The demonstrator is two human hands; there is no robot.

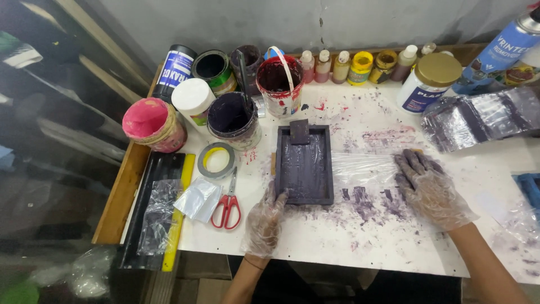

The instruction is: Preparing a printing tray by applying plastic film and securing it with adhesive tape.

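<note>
A small dark purple-stained rectangular frame (304,165) lies on the white, paint-spattered table (337,242), with a small dark block (299,132) resting at its far end. My left hand (264,222), in a thin clear glove, rests at the frame's near left corner, fingers touching its edge. My right hand (430,188), also gloved and purple-stained, lies flat with fingers spread on a clear plastic sheet (365,168) stretched to the right of the frame. Neither hand grips anything.
Paint tubs and pots (232,115) crowd the far left, a red-stained bucket (279,84) behind the frame, small bottles (360,66) along the wall. Red scissors (227,205), a tape roll (216,160) and a yellow ruler (179,214) lie at left. Plastic bags (478,118) sit far right.
</note>
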